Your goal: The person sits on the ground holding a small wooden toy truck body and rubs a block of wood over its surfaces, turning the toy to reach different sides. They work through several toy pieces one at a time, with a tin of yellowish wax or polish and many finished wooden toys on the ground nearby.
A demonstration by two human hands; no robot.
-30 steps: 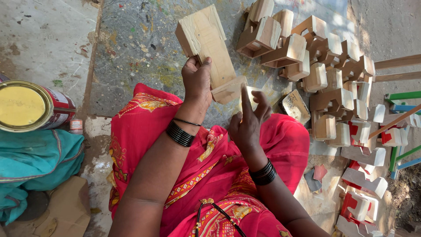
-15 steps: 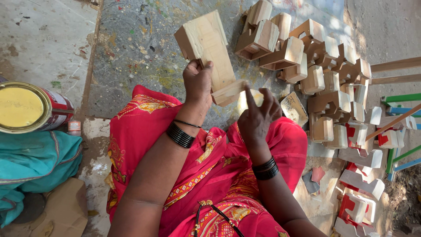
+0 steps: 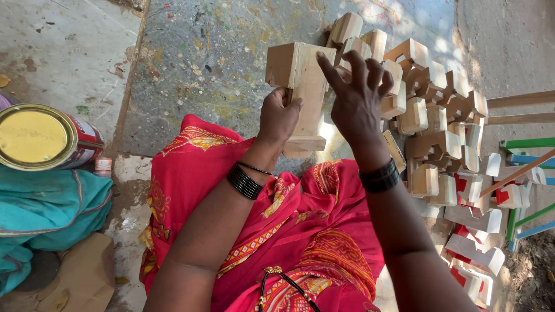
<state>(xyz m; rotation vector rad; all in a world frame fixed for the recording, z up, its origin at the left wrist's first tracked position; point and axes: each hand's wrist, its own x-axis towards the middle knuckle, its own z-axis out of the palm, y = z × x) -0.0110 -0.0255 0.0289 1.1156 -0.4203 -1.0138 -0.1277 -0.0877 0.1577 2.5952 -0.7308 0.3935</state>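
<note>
A: Grip: our left hand (image 3: 279, 118) is closed round the lower part of the wooden piece (image 3: 300, 95), held upright over the lap, above the paint-flecked floor (image 3: 214, 63). Right hand (image 3: 355, 95) is spread, empty, fingertips near the piece's top edge.

B: How do we do this well?

A: We'd judge: keep the left grip firm and low, let the right palm steady the top w/o knocking the stacked wooden blocks (image 3: 439, 121) just beside; paint tin (image 3: 43, 136) stays well apart.
</note>
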